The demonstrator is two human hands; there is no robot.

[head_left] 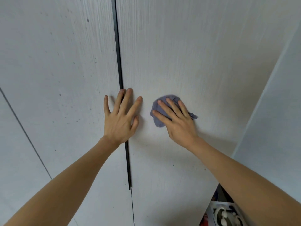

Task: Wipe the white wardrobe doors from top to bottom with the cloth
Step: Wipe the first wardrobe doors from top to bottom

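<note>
Two white wardrobe doors fill the view: the left door [61,66] and the right door [187,51], split by a dark vertical handle strip [119,67]. My right hand [176,121] presses a crumpled blue-grey cloth [158,118] flat against the right door at mid height. My left hand [121,118] lies flat with fingers spread across the strip, resting on both doors and holding nothing. Small dark specks dot the left door.
A white side wall [276,111] meets the wardrobe on the right. At the bottom right, past the right door's edge, a white box [224,214] with mixed items sits low down. Another door seam [24,128] runs at the far left.
</note>
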